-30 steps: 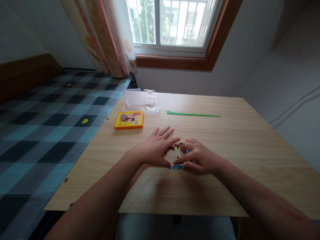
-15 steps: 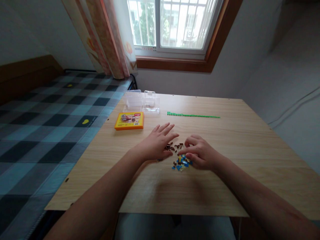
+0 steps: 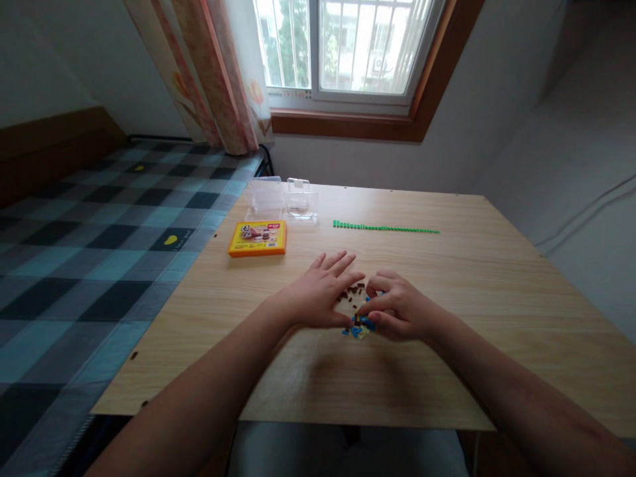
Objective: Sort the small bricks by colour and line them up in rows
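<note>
My left hand [image 3: 325,289] is over the table with its fingers spread, holding nothing. Its palm side and thumb border a small pile of building bricks. Small brown bricks [image 3: 354,289] lie scattered between my two hands. Nearer to me, blue bricks [image 3: 356,332] are heaped with some yellow and pale ones. My right hand [image 3: 401,306] is at the right side of this heap, its index finger stretched into it and the thumb apart, touching or just above the bricks. Its other fingers are curled. Part of the heap is hidden behind both hands.
Farther back is a long row of small green bricks [image 3: 385,228]. An orange and yellow box [image 3: 257,238] is at the left, with clear plastic cases [image 3: 301,207] behind it. A bed with a checked cover [image 3: 124,245] adjoins the table [image 3: 497,278] on the left.
My left hand has shifted slightly right and toward me, closer to the heap, and now covers some brown bricks. My right hand has stayed nearly in place, its index finger slightly lower.
</note>
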### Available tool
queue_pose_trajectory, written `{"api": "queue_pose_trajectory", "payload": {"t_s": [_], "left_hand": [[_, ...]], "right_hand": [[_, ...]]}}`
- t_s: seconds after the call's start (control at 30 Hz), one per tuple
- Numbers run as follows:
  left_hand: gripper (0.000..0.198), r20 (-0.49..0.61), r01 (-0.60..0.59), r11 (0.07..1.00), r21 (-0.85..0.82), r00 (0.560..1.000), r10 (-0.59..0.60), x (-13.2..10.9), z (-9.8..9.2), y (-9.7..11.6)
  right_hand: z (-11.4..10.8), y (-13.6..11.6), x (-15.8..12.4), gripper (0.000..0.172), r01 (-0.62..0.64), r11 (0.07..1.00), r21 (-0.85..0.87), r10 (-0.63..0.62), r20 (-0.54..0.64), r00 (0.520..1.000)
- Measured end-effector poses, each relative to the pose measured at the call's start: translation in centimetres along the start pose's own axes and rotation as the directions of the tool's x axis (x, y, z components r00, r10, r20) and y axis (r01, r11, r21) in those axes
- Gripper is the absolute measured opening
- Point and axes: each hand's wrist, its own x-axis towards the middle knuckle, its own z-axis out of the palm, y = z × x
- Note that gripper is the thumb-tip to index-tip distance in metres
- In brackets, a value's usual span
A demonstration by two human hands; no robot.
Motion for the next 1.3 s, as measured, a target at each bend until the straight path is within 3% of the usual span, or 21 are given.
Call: {"api": "queue_pose_trajectory", "payload": {"t_s": [0.3,0.47,0.57,0.73,1.0,1.3], "left_hand": [[0.089,0.026,0.078,0.996,0.045,0.997,-0.079,0.0,-0.4,-0.8],[0.071,-0.073,0.149,0.987,0.052,0.987,-0.145,0.3,-0.3,-1.3],[0.064,-0.105,0.122,0.992,0.037,0.987,-0.118,0.3,-0.4,-1.3],[0.071,-0.052,0.025,0.999,0.026,0.998,-0.024,-0.1,-0.7,-1.1],[0.070,-0.037,0.025,0.999,0.042,0.999,-0.023,-0.2,-1.3,-1.0],[0.082,-0.013,-0.005,1.000,0.026,1.000,0.005,-0.2,-0.7,-0.5]], "right_hand": [[0.2,0.2,-0.1,0.052,-0.014,0.999,-0.029,0.014,0.004,1.000],[0.1,-0.1,0.0,0.047,-0.005,1.000,-0.029,0.006,0.041,0.999],[0.1,-0.2,0.0,0.046,-0.002,0.999,-0.037,0.004,0.065,0.998],[0.1,-0.1,-0.1,0.044,-0.008,0.999,-0.031,0.011,0.074,0.997],[0.9,-0.5,0.3,0.037,0.023,0.997,-0.074,-0.015,0.109,0.994],[-1.2,0.1,-0.3,0.041,-0.011,0.999,-0.046,0.011,0.008,1.000]]}}
